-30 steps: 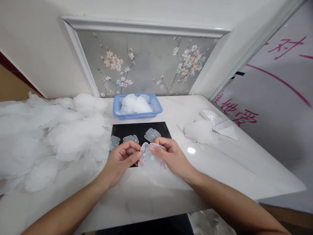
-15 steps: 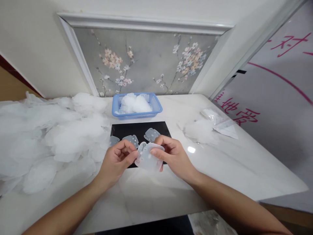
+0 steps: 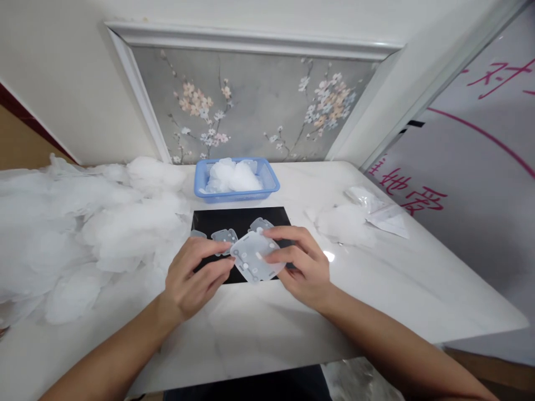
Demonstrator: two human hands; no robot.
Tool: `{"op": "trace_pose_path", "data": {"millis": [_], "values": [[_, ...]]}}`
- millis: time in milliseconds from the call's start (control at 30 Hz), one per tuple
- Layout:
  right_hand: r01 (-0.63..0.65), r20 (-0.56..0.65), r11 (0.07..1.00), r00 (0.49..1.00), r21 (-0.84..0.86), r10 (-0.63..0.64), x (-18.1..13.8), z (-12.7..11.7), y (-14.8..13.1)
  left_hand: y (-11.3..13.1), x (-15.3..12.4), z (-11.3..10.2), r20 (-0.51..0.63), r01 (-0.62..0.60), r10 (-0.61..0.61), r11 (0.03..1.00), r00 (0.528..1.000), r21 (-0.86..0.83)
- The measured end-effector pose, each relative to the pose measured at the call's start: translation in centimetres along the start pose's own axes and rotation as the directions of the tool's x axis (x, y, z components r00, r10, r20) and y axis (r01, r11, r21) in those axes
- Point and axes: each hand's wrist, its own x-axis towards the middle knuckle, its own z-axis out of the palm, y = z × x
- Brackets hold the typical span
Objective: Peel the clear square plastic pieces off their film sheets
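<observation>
Translucent plastic: one flat, studded piece (image 3: pixel 256 259) hangs over the near edge of the black mat (image 3: pixel 242 218), pinched between both hands. The left hand (image 3: pixel 193 278), fingers half curled, nips its left rim. The right hand (image 3: pixel 303 263) clamps the right rim with fingers laid across, probably to keep the face level and in sight. Three like pieces (image 3: pixel 224 236) lie on the mat. Behind the mat stands one blue basket (image 3: pixel 236 196), left of it one big white heap (image 3: pixel 104 228), and right a smaller heap (image 3: pixel 343 225).

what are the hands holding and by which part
A translucent plastic piece, pinched between both hands: the left hand at its left edge, the right hand at its right edge, over the black mat.
</observation>
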Motion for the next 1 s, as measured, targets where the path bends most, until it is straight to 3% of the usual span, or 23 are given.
{"op": "trace_pose_path", "data": {"millis": [167,400,500,533,600,667,700,767,833,933,1000], "values": [[0.072,-0.008,0.997,0.997,-0.001,-0.072,0.1,0.0,0.1,0.1,0.1,-0.1,-0.015,-0.047,0.047,0.999,0.999,0.014],[0.056,-0.005,0.998,0.998,0.026,-0.056,0.0,0.0,0.2,0.5,0.4,0.0,-0.019,-0.046,0.046,0.999,0.999,0.017],[-0.087,0.171,0.994,0.983,0.067,0.075,0.1,0.1,0.4,0.2,0.6,0.3,0.046,0.008,-0.008,1.0,0.999,0.006],[-0.188,0.282,0.98,0.946,0.073,0.16,0.2,0.1,0.6,-0.1,0.7,0.4,0.104,0.047,-0.048,0.999,0.993,0.013],[-0.387,0.509,0.922,0.798,0.025,0.321,0.7,-0.2,1.5,-1.1,0.5,0.7,0.235,0.135,-0.145,0.989,0.961,0.058],[-0.482,0.632,0.872,0.651,-0.084,0.421,1.4,-1.2,3.0,-2.6,0.0,1.1,0.337,0.21,-0.241,0.969,0.91,0.126],[-0.493,0.648,0.857,0.605,-0.151,0.462,1.7,-2.1,4.0,-3.4,-0.4,1.3,0.367,0.246,-0.29,0.955,0.884,0.163],[-0.507,0.598,0.805,0.555,-0.309,0.579,2.3,-4.6,6.3,-5.0,-1.1,1.6,0.413,0.323,-0.398,0.915,0.819,0.24],[-0.559,0.448,0.684,0.517,-0.468,0.729,2.6,-7.8,8.5,-6.1,-1.6,1.7,0.438,0.383,-0.488,0.871,0.755,0.309],[-0.678,0.098,0.483,0.523,-0.554,0.847,2.3,-12.3,11.1,-6.8,-1.8,1.5,0.453,0.443,-0.569,0.821,0.686,0.359],[-0.732,-0.02,0.446,0.53,-0.515,0.848,1.8,-14.0,12.2,-6.8,-1.7,1.4,0.467,0.477,-0.594,0.804,0.654,0.355]]}}
